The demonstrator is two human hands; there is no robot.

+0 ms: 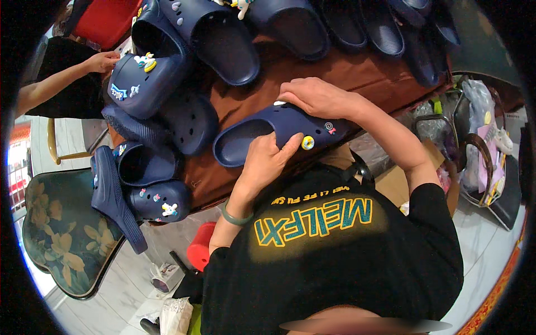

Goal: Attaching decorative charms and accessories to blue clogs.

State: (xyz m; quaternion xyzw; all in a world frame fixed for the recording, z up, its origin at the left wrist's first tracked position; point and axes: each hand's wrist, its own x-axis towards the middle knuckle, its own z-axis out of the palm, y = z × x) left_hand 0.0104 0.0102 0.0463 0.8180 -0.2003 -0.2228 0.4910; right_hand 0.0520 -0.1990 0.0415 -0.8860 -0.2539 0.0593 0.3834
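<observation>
A navy clog [289,121] lies across the front of the brown-covered table, its open heel to the left and its toe to the right. My left hand [263,159] grips the near side at the opening, thumb on the upper and some fingers hidden inside. Next to that thumb sits a yellow ring-shaped charm [307,143]. My right hand [319,98] is closed over the far side of the upper, where a small white charm [280,103] shows under the fingers. A swirl charm with a pink bow [330,128] is fixed nearer the toe.
Several navy clogs [226,47] crowd the far side of the brown cloth [357,72], with more piled at the left [159,198]. Another person's hand [103,62] touches a clog there. A flower-patterned stool [61,240] stands left; bags [480,134] stand right; a red stool [201,245] is below.
</observation>
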